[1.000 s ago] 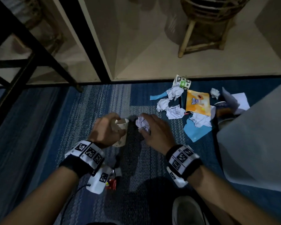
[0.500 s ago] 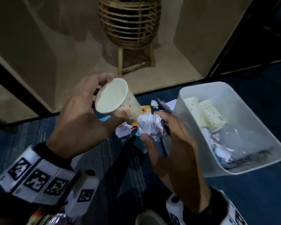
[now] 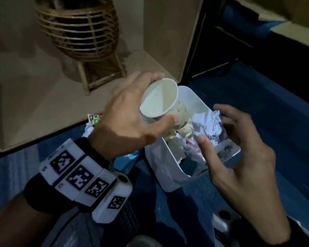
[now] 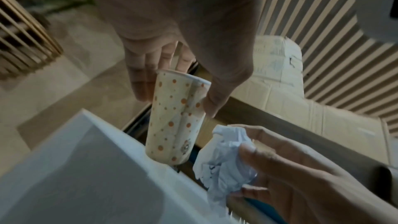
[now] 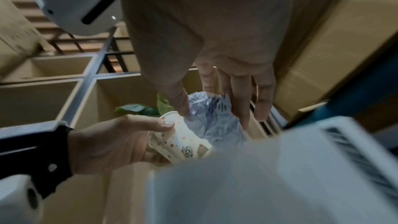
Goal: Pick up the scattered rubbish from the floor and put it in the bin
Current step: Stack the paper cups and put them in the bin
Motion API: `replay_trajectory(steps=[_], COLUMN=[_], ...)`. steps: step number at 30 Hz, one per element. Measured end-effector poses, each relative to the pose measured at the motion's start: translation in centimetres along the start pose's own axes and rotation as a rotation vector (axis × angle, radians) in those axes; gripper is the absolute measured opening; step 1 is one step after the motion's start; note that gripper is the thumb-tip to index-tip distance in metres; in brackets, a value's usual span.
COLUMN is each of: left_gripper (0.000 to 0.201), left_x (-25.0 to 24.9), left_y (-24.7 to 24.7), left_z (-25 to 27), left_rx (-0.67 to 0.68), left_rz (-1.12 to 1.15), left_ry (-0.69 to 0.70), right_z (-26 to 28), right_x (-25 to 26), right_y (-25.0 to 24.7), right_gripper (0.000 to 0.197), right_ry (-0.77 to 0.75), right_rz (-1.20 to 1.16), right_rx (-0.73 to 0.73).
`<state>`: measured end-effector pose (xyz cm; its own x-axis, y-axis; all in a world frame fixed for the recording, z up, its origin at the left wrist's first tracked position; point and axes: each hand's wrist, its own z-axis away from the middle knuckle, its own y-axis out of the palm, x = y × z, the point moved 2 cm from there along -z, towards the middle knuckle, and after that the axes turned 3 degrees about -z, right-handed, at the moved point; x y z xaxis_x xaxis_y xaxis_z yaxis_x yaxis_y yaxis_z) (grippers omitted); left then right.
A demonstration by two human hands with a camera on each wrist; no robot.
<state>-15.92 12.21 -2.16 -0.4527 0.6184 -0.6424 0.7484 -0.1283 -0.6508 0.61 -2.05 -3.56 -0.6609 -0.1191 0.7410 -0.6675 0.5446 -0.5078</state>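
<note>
My left hand (image 3: 163, 98) grips a white paper cup (image 3: 180, 111) with orange dots near its rim, tilted with its base down over the bin. The bin (image 3: 159, 161) is a white translucent plastic tub on the blue carpet, holding several pieces of paper and wrappers. My right hand (image 3: 213, 128) holds a crumpled paper ball (image 3: 206, 120) between thumb and fingers above the bin's opening, just right of the cup. In the left wrist view the cup (image 4: 176, 117) hangs above the bin wall (image 4: 86, 168), beside the ball (image 4: 224, 156). The right wrist view shows the ball (image 5: 213, 120) and the cup (image 5: 181, 140).
More rubbish lies on the carpet behind my left wrist: a green-and-white wrapper (image 3: 95, 118) and white crumpled paper (image 3: 88, 131). A wicker basket on a stand (image 3: 78, 29) sits on the beige floor beyond. A wooden panel (image 3: 168, 32) rises behind the bin.
Both hands rose from the carpet with the cup and the paper ball and moved right, from beside the bin to over its opening. The head view swung right.
</note>
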Motion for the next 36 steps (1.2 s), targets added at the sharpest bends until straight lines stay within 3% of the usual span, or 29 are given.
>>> replay_trajectory(steps=[9, 15, 17, 22, 26, 28, 30, 36], left_gripper=[0.081, 0.072, 0.069, 0.045, 0.033, 0.033, 0.032, 0.032], left_x=[0.9, 1.4, 1.8, 3.2, 4.8, 5.8, 7.2, 13.5], left_y=[4.3, 5.3, 5.3, 2.4, -0.8, -2.3, -3.9, -7.8], left_z=[0.4, 1.4, 1.9, 3.5, 5.6, 7.4, 9.7, 21.4], left_rx=[0.338, 0.484, 0.458, 0.186, 0.069, 0.069, 0.057, 0.040], left_rz=[-0.212, -0.339, -0.306, -0.159, -0.167, -0.194, -0.221, -0.325], left_ry=[0.090, 0.086, 0.078, 0.098, 0.095, 0.075, -0.011, -0.406], right_z=[1.5, 1.0, 0.7, 0.9, -0.4, 0.7, 2.3, 6.0], right_x=[-4.8, -3.6, -2.8, 0.8, 2.7, 3.8, 4.4, 3.5], right_y=[0.5, 0.2, 0.2, 2.2, 6.1, 8.0, 10.2, 19.5], right_gripper=[0.042, 0.030, 0.027, 0.024, 0.027, 0.027, 0.026, 0.027], right_ry=[0.065, -0.019, -0.073, -0.209, -0.126, -0.283, -0.393, -0.431], right_rz=[0.242, 0.191, 0.163, 0.038, -0.042, -0.112, -0.157, -0.201], right_rx=[0.126, 0.065, 0.036, 0.044, 0.402, 0.335, 0.320, 0.623])
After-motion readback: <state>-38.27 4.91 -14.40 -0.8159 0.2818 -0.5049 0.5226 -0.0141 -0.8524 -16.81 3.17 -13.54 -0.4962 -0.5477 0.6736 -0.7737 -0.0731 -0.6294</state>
